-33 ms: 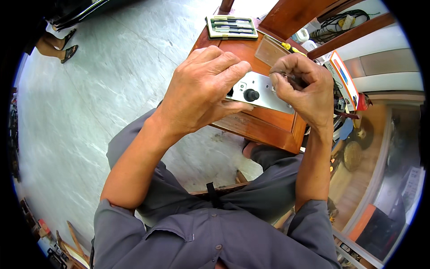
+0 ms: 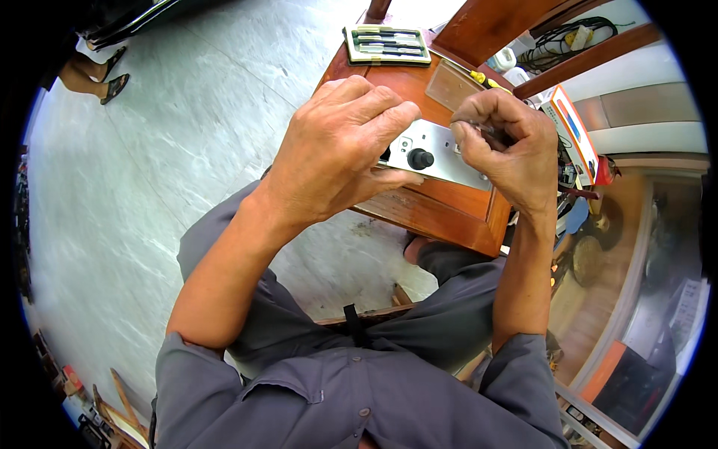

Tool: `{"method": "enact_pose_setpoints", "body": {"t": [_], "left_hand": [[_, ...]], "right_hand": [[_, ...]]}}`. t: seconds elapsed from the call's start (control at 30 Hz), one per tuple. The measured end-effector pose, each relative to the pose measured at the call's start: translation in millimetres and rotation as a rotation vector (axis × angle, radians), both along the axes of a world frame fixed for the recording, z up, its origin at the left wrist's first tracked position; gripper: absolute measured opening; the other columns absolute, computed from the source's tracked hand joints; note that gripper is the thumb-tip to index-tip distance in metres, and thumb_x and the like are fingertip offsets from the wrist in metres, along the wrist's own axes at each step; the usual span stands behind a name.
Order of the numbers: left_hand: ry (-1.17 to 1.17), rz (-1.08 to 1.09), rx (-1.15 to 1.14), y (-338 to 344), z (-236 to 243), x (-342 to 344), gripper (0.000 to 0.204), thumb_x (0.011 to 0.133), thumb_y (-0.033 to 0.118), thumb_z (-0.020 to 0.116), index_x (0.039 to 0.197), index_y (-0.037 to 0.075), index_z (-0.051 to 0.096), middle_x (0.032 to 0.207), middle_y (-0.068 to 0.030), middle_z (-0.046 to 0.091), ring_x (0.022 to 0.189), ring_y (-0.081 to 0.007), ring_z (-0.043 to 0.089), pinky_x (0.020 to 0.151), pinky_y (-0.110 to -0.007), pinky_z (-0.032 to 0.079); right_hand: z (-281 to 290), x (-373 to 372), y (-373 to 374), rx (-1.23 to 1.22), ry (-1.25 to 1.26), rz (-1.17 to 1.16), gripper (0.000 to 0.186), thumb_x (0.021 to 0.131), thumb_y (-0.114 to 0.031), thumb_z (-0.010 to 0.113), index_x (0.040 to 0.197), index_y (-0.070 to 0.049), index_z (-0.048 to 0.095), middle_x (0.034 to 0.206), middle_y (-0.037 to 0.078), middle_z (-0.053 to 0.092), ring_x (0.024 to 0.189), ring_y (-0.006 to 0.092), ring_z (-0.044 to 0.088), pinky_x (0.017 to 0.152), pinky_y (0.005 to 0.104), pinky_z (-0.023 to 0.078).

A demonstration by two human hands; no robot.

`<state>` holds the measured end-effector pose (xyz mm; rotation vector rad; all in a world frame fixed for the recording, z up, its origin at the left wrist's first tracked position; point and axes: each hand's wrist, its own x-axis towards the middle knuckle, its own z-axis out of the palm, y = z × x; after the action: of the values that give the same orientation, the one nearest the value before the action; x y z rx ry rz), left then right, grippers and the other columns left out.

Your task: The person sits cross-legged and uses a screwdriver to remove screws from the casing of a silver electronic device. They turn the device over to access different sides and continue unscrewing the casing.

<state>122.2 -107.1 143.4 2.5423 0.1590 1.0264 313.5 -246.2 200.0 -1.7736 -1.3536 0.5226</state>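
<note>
My left hand [image 2: 336, 146] grips the left end of a silver metal panel [image 2: 441, 153], thumb along its near edge and fingers over the far side. A black round knob [image 2: 419, 159] stands up from the panel, with small holes beside it. Over the panel's right end, my right hand [image 2: 508, 142] is closed in a pinch, fingertips right at the metal. What sits between those fingertips is too small and hidden to name. Both hands hold this work above a brown wooden stool or chair seat [image 2: 419, 217].
A case of small screwdrivers [image 2: 387, 46] lies at the seat's far left. Near it are a clear plastic lid [image 2: 454, 84] and a yellow-handled screwdriver [image 2: 486, 79]. A white and orange box [image 2: 572, 131] stands at right. Another person's sandalled feet [image 2: 112, 88] show at far left.
</note>
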Motion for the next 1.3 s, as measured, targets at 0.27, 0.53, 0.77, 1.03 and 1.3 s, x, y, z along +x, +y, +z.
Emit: {"method": "enact_pose_setpoints", "body": {"t": [0.27, 0.53, 0.77, 1.03, 1.3], "left_hand": [[-0.007, 0.008, -0.007, 3, 0, 0, 0.063, 0.059, 0.021, 0.093, 0.116, 0.005, 0.070, 0.108, -0.0079, 0.072, 0.097, -0.0294, 0.067, 0.087, -0.043, 0.056], [0.005, 0.010, -0.021, 5, 1, 2, 0.063, 0.058, 0.019, 0.093, 0.115, 0.006, 0.071, 0.107, -0.0082, 0.072, 0.097, -0.0299, 0.067, 0.088, -0.043, 0.056], [0.004, 0.019, -0.012, 6, 0, 4, 0.063, 0.058, 0.018, 0.093, 0.115, 0.006, 0.070, 0.107, -0.0083, 0.071, 0.097, -0.0295, 0.067, 0.087, -0.042, 0.057], [0.006, 0.018, -0.022, 6, 1, 4, 0.061, 0.060, 0.017, 0.092, 0.115, 0.005, 0.070, 0.106, -0.0083, 0.071, 0.098, -0.0294, 0.067, 0.087, -0.042, 0.056], [0.030, -0.008, -0.015, 3, 8, 3, 0.063, 0.070, 0.042, 0.090, 0.116, 0.004, 0.072, 0.107, -0.0102, 0.072, 0.103, -0.0323, 0.067, 0.105, -0.051, 0.048]], "right_hand": [[3, 5, -2, 0.029, -0.095, 0.024, 0.008, 0.080, -0.001, 0.076, 0.086, -0.003, 0.070, 0.080, -0.003, 0.068, 0.070, 0.0022, 0.059, 0.060, 0.0198, 0.046], [-10, 12, 0, 0.130, -0.143, 0.089, 0.008, 0.079, -0.001, 0.076, 0.085, -0.004, 0.070, 0.079, -0.004, 0.061, 0.066, 0.0031, 0.053, 0.054, 0.0196, 0.040], [-14, 15, 3, 0.140, -0.248, 0.072, 0.010, 0.078, -0.001, 0.076, 0.084, -0.005, 0.071, 0.076, -0.002, 0.058, 0.064, 0.0054, 0.051, 0.053, 0.0213, 0.039], [0, -2, -3, 0.095, -0.303, 0.027, 0.012, 0.077, -0.001, 0.078, 0.085, -0.005, 0.070, 0.075, -0.002, 0.062, 0.061, 0.0048, 0.053, 0.053, 0.0210, 0.040], [-2, -9, -14, 0.163, 0.257, -0.053, 0.008, 0.089, 0.000, 0.072, 0.096, 0.000, 0.069, 0.084, -0.003, 0.069, 0.071, 0.0009, 0.058, 0.059, 0.0166, 0.041]]}}
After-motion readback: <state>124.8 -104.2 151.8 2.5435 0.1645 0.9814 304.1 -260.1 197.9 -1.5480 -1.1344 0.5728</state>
